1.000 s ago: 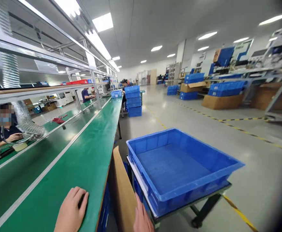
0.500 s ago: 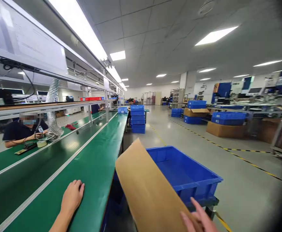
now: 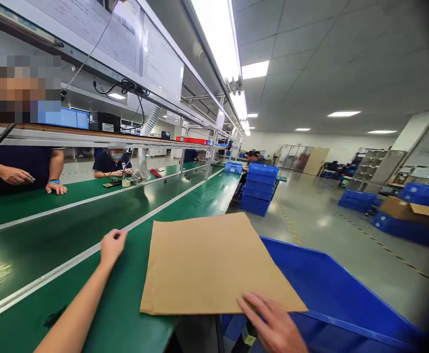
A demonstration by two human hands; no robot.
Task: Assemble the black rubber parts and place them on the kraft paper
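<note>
A flat brown cardboard sheet (image 3: 214, 264) spans from the green bench top (image 3: 133, 289) across to the blue bin at the right. My right hand (image 3: 273, 318) grips its near edge toward the right corner, fingers on the upper face; the thumb is hidden. To the left of the sheet, my left hand (image 3: 112, 249) is loosely curled above the bench, beside the metal rail (image 3: 78, 253). Nothing shows in its fingers. Under the sheet's right side stands the blue plastic bin (image 3: 321, 279), its inside partly covered.
Across the bench stand a person in dark clothing (image 3: 19, 169) and a seated co-worker (image 3: 106, 164) with cables nearby. Overhead runs a shelf frame (image 3: 133, 139). Stacked blue crates (image 3: 258, 189) stand beyond the bench edge; more crates (image 3: 357, 200) and an open carton (image 3: 398, 210) stand far right.
The cardboard sheet has swung left and flattened, from tilted beside the bin to partly over the bench. My left hand has lifted and moved forward. The view has turned left.
</note>
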